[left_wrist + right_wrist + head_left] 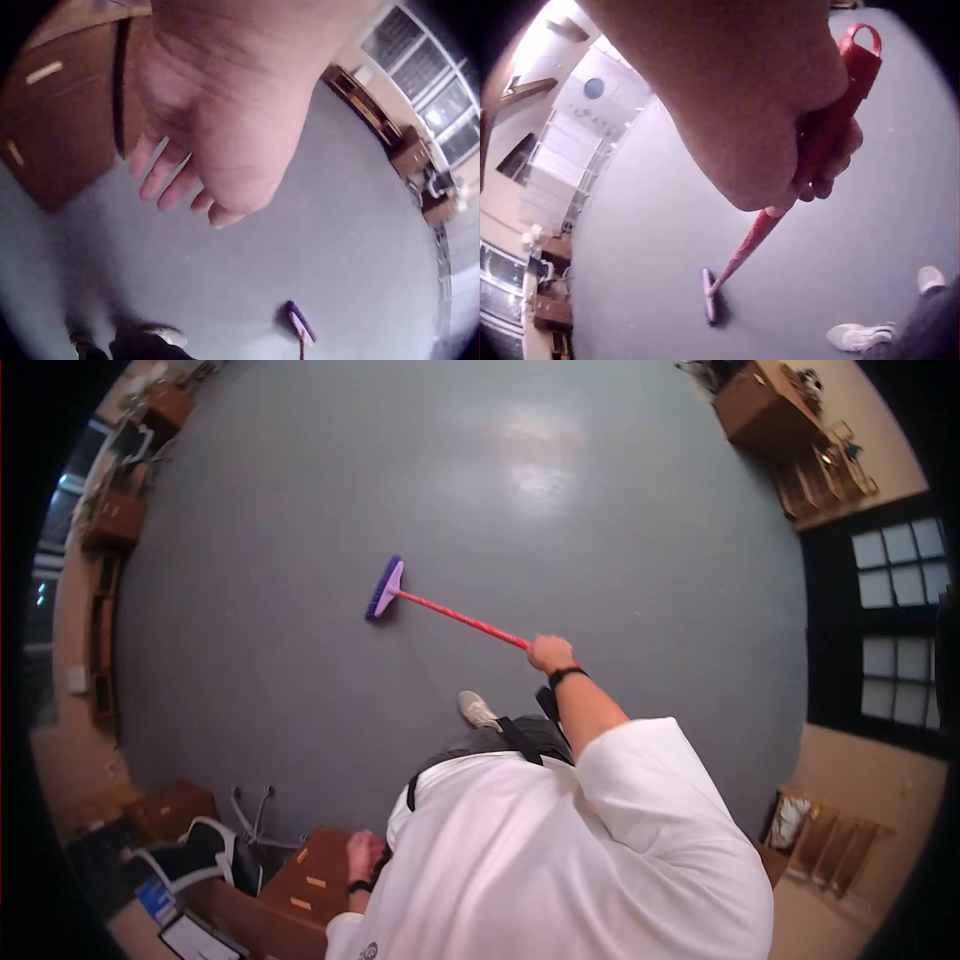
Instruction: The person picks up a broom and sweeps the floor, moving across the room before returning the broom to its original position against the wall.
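Observation:
A broom with a red patterned handle (465, 620) and a purple-bristled head (385, 588) reaches across the grey floor. My right hand (552, 654) grips the handle near its upper end. In the right wrist view the fingers wrap the handle, and its red hanging loop (866, 36) sticks out past the hand. The broom head (709, 297) is down at floor level, left of my feet in that view. My left hand (217, 142) hangs at my side with loosely bent fingers and holds nothing. Beside it stands a brown cabinet (315, 855).
My white shoe (478, 710) stands on the grey floor (600, 540). An office chair (215, 850) is at the lower left. Brown cabinets (115, 520) line the left wall. At the right are wooden racks (825, 480) and a dark-framed window (900, 560).

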Demonstrator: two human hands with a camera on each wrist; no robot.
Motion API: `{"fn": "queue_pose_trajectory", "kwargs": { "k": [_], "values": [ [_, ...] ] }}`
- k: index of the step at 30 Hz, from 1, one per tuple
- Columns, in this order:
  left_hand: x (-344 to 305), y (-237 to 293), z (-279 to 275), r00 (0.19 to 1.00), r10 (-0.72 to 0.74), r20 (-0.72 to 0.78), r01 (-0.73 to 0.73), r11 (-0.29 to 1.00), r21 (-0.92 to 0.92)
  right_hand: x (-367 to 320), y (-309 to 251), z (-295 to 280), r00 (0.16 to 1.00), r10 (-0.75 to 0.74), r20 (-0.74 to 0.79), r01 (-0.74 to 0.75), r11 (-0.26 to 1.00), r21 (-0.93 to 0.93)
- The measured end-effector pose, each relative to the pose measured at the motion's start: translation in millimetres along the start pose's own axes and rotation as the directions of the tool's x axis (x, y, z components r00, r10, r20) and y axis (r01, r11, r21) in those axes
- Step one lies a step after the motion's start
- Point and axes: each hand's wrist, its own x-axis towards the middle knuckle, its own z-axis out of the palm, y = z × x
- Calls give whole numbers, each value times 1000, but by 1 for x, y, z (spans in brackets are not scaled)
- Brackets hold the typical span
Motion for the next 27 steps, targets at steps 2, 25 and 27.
{"fn": "queue_pose_trajectory", "kwargs": {
  "k": [2, 25, 27],
  "values": [
    [50, 45, -4, 999, 7, -52, -9, 999, -41, -54, 71, 36, 990, 134, -48, -131, 989, 65],
    [109, 170, 132, 986, 28, 162, -40, 996, 74, -263, 285, 21, 930, 317, -187, -300, 947, 112],
    [77, 156, 134, 997, -13, 79, 11, 999, 33, -197, 274, 21, 968, 157, -196, -139, 985, 106]
  ]
}}
